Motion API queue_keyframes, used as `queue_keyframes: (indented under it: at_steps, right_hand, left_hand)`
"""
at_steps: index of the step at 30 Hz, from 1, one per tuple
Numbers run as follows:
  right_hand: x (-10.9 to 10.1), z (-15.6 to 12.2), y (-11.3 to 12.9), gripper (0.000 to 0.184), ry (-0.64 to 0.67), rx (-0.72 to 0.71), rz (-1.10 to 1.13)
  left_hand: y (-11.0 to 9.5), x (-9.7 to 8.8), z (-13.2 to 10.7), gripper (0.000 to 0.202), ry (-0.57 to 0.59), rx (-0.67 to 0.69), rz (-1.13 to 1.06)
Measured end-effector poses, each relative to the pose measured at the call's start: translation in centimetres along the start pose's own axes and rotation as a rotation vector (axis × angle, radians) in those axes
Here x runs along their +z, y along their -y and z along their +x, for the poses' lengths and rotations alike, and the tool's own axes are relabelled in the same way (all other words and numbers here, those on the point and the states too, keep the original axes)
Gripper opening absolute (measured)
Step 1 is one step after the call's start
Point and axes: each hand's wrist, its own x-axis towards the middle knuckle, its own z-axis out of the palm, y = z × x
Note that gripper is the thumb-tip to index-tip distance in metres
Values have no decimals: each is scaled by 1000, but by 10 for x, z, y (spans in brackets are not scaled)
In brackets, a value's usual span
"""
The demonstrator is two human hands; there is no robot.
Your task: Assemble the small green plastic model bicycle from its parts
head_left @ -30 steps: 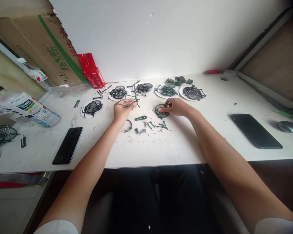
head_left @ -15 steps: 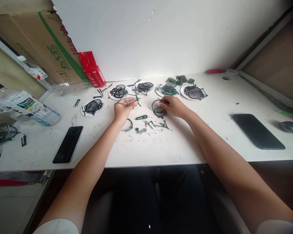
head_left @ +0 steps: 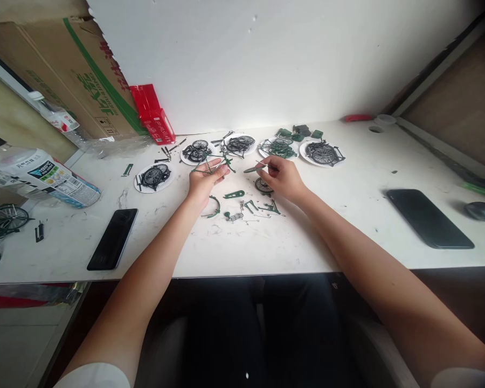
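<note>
My left hand (head_left: 204,180) is closed on a small green model bicycle frame (head_left: 228,161), held above the table. To its right, my right hand (head_left: 281,177) pinches a model bicycle wheel (head_left: 254,169), tilted so that it appears nearly edge-on. Below that hand a second spoked wheel (head_left: 262,186) lies on the table. In front of both hands are a green chain guard (head_left: 234,194), a curved green mudguard (head_left: 213,207), a forked green piece (head_left: 272,207) and several tiny metal parts.
White plates of dark bicycle parts (head_left: 154,178) line the back, one plate holding green parts (head_left: 278,147). A phone (head_left: 113,240) lies at left, near a large bottle (head_left: 56,178). A black slab (head_left: 428,218) and a mouse (head_left: 482,211) are at right. A red box (head_left: 159,126) stands behind.
My right hand has lifted one wheel off the table and turned it nearly edge-on, leaving the other wheel lying there. My left hand has barely moved with the frame.
</note>
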Motion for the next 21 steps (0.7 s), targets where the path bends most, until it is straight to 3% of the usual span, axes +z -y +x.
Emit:
queue_keyframes:
  at_steps: [8, 16, 21]
  right_hand:
    - [8, -6, 3, 17, -6, -45, 42]
    - [12, -9, 11, 44, -28, -60, 80]
    - [15, -11, 14, 48, -5, -68, 70]
  left_hand:
    - [2, -1, 1, 58, 0, 25, 1]
    - [-1, 2, -3, 58, 7, 17, 33]
    - [0, 2, -3, 60, 18, 11, 32]
